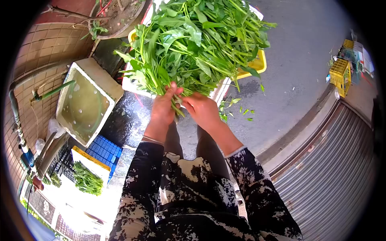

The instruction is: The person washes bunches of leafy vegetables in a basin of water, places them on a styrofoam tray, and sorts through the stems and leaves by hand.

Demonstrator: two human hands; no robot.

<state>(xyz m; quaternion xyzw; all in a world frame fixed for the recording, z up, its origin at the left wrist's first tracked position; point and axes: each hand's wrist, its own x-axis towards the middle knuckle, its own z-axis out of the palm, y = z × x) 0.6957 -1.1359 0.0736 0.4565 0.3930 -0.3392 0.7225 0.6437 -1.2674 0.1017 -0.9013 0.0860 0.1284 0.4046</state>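
A large heap of water spinach (209, 44), long green stems with narrow leaves, rises in front of me over a yellow crate (258, 64). At the heap's near edge my left hand (162, 107) is closed around a small bunch of stems (177, 109), whose lower ends stick out between my two hands. My right hand (202, 110) is curled close beside it, its fingertips at the same stems. Whatever those fingers pinch is hidden behind the hand.
A white tub of water (86, 102) stands on the left, with a green hose (58, 90) over its rim. Below it are a blue crate (105, 150) and more greens (86, 179). Loose leaves (233, 103) lie on the ground. A yellow crate (340, 77) and roller shutter (329, 172) are right.
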